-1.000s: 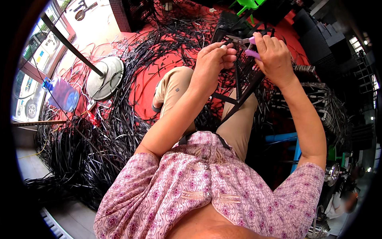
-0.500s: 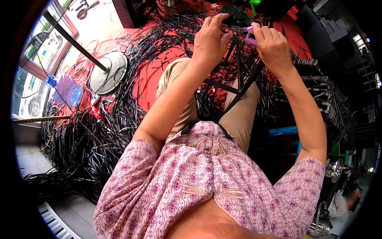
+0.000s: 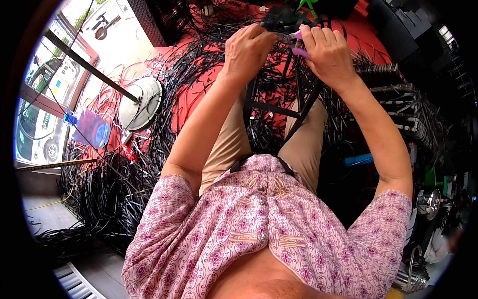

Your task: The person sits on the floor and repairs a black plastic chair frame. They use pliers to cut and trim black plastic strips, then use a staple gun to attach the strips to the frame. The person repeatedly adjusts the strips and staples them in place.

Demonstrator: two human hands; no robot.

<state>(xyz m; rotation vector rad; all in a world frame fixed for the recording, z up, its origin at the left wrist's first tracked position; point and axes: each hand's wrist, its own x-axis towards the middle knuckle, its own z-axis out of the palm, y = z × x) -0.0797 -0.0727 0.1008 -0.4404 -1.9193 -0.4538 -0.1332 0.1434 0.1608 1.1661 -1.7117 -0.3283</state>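
In my right hand [image 3: 326,55] is a pair of pliers with purple handles [image 3: 300,52], fingers closed round the grips. Their metal jaws [image 3: 285,38] point left, toward my left hand [image 3: 246,52]. The fingers of that hand are pinched together right by the jaw tips; what they hold is too small to make out. Below both hands, a black frame of bars with a woven part [image 3: 276,108] stands between my knees, its upper end partly hidden by my right hand.
Loose black plastic strips [image 3: 114,192] lie in heaps over the red floor covering [image 3: 186,102]. To the left are a round grey pole base [image 3: 141,104] and a blue-capped water jug [image 3: 92,128]. Woven dark furniture pieces [image 3: 393,94] stand at the right, a dark woven post [image 3: 154,22] ahead.
Both hands have shifted left and slightly down together, pliers still in the right one. The left hand has turned, its raised fingers now folded in near the jaws. The whole view has moved slightly.
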